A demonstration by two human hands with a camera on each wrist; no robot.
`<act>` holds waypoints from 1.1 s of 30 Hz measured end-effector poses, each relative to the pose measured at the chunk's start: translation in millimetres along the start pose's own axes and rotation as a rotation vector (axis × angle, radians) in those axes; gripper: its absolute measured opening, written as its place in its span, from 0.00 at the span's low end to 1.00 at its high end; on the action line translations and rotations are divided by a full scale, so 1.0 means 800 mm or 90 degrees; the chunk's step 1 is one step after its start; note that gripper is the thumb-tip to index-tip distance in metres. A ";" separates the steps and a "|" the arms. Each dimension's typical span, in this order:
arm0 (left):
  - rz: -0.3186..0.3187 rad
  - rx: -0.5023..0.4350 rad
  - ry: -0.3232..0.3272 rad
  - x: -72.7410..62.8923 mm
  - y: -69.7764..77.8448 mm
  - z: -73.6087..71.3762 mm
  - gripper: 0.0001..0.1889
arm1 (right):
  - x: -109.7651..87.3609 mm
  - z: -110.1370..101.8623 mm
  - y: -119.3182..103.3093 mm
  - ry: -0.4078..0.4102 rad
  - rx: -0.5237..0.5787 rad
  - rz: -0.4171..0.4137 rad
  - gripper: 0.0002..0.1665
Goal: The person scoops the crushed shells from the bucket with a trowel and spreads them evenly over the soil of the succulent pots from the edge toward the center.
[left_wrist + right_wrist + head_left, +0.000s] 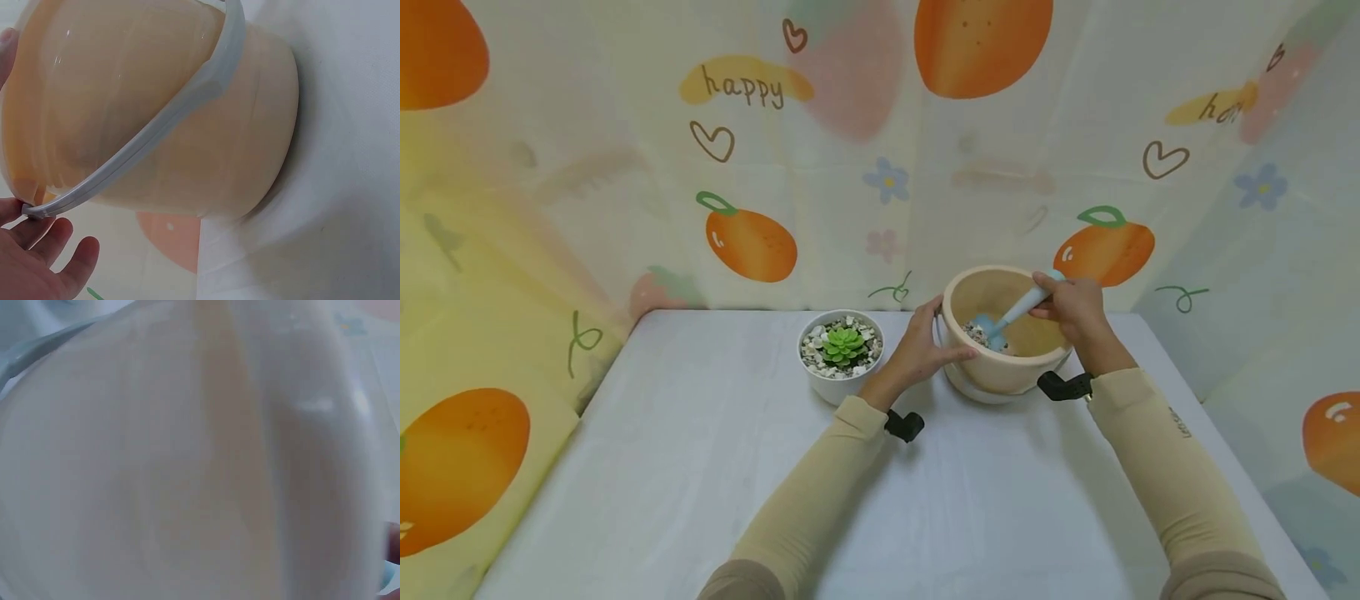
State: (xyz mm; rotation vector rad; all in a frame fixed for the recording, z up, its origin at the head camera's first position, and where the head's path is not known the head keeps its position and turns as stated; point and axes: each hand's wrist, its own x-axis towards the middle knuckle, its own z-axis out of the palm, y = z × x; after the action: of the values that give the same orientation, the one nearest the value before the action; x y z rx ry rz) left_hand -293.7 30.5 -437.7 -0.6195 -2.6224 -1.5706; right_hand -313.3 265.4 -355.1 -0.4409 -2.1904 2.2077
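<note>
A cream plastic bucket (1000,373) stands at the back right of the table. My left hand (919,350) grips its left rim, thumb over the near edge. In the left wrist view the fingers are by the end of the bucket's grey handle (140,147), which hangs down its side. The right hand (1077,312) holds a small toy shovel by its pale blue handle (1026,304), over the bucket's far right. Its blue blade (992,330) dips inside among pale gravel (974,334). Bucket wall (156,456) fills most of the right wrist view.
Left of the bucket stands a white pot (837,387) with a green succulent (843,345) among pale pebbles, close to my left wrist. A white cloth covers the table (700,467). Behind it hangs a fruit-patterned curtain (820,167).
</note>
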 end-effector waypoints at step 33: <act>0.002 -0.005 -0.002 0.000 -0.001 0.000 0.55 | -0.008 -0.034 -0.016 0.028 0.272 0.071 0.13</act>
State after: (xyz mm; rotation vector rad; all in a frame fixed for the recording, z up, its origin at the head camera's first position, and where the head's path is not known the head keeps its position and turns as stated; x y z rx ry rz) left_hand -294.0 30.1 -438.3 -0.6264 -2.6178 -1.5803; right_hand -304.4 291.1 -341.2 -0.5975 -1.6390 2.5976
